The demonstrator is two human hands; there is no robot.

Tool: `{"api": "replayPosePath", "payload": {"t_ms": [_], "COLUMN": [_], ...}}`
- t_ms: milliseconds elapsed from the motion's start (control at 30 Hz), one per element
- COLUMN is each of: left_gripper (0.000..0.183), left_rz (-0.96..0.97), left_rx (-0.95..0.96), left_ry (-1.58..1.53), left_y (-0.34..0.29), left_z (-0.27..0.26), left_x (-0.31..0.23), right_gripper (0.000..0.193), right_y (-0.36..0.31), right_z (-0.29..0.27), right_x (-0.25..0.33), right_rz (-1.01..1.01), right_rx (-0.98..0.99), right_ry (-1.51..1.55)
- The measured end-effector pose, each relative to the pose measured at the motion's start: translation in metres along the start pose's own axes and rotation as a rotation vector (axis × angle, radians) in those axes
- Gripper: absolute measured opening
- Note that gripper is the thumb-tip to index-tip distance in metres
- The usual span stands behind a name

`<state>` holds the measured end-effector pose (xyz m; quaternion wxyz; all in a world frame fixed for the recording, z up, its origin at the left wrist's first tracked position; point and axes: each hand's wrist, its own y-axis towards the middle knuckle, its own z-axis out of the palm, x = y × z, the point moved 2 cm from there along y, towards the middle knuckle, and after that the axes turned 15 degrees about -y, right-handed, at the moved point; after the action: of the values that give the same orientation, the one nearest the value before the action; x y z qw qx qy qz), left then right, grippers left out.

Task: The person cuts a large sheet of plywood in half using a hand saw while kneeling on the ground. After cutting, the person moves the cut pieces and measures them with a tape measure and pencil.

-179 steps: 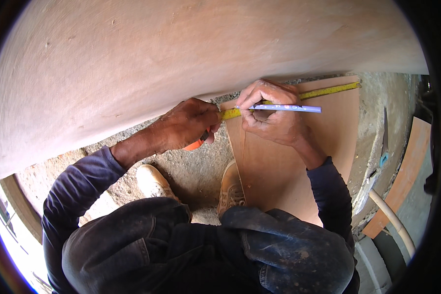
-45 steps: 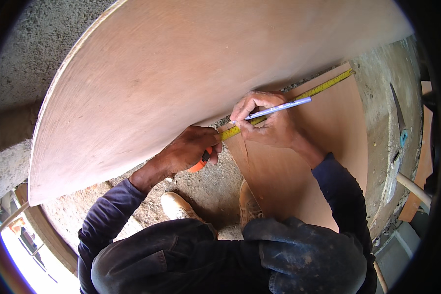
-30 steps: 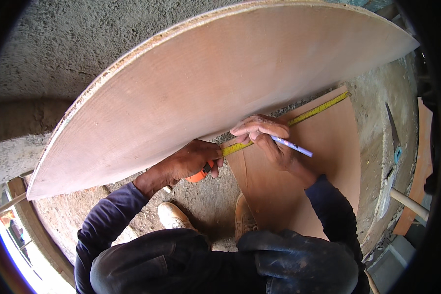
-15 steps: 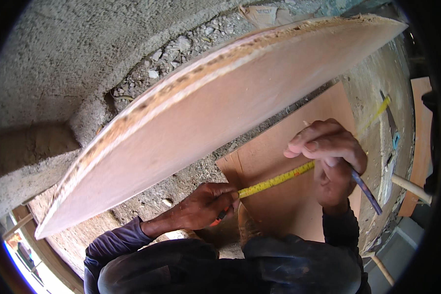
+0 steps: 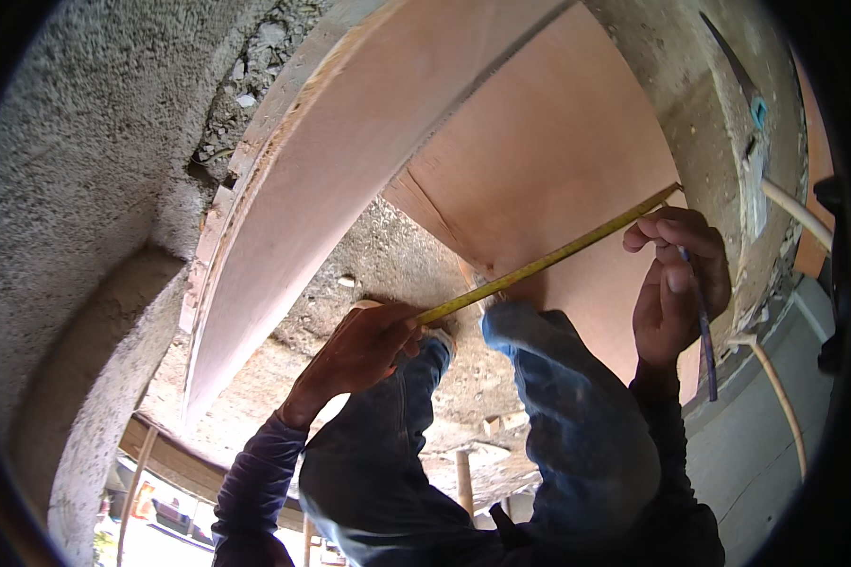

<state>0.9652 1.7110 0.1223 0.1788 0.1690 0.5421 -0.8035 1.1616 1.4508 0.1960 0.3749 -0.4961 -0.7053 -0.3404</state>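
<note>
My left hand (image 5: 364,350) is closed at the near end of a yellow tape measure (image 5: 548,260), over my left knee; its case is hidden in the hand. The blade runs slantwise up over a reddish-brown plywood sheet (image 5: 567,142), and its far end lies at the sheet's right edge. Just below that end is my right hand (image 5: 681,274), fingers curled, with a thin dark blue pencil (image 5: 704,331) hanging down from its grip. Whether the right fingertips touch the blade, I cannot tell.
A second plywood panel (image 5: 321,180) stands on edge to the left, near a rough concrete wall (image 5: 76,123) and rubble (image 5: 255,66). On the right lie a saw (image 5: 730,59) with a teal part and a pale wooden handle (image 5: 796,214). A bent stick (image 5: 775,387) is lower right.
My body has risen from a crouch and the view has shifted. The tape, earlier reaching past the sheet, now ends at its right edge. My right hand has moved to that end.
</note>
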Motion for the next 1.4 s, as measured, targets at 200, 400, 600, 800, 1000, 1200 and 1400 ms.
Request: {"api": "replayPosePath", "payload": {"t_ms": [200,400,600,800,1000,1200,1400], "left_gripper": [0.033,0.032,0.032,0.034,0.036,0.036,0.034], "left_rz": [-0.080,-0.185,0.067,0.028,-0.061,-0.035,-0.072], "left_rx": [-0.173,-0.342,-0.170,-0.070,-0.037,0.081,0.302], "left_ry": [-0.038,-0.223,-0.215,-0.137,0.065,0.126,0.128], "left_y": [-0.142,-0.251,-0.286,-0.333,-0.368,-0.385,-0.395], "left_z": [0.052,0.122,0.182,0.233,0.290,0.376,0.500], "left_x": [-0.015,-0.069,-0.106,-0.087,-0.064,-0.047,-0.009], "right_gripper": [0.028,0.040,0.034,0.030,0.030,0.051,0.062], "right_y": [-0.091,-0.173,-0.246,-0.304,-0.362,-0.421,-0.490], "right_z": [-0.086,-0.098,-0.096,-0.124,-0.177,-0.201,-0.243], "right_x": [0.044,0.167,0.300,0.369,0.411,0.435,0.436], "right_rz": [0.689,1.055,0.861,0.689,0.737,0.832,0.926], "right_rx": [-0.170,0.021,-0.052,-0.403,-0.589,-0.651,-0.882], "right_ry": [0.053,0.300,0.489,0.328,0.260,0.271,0.209]}}
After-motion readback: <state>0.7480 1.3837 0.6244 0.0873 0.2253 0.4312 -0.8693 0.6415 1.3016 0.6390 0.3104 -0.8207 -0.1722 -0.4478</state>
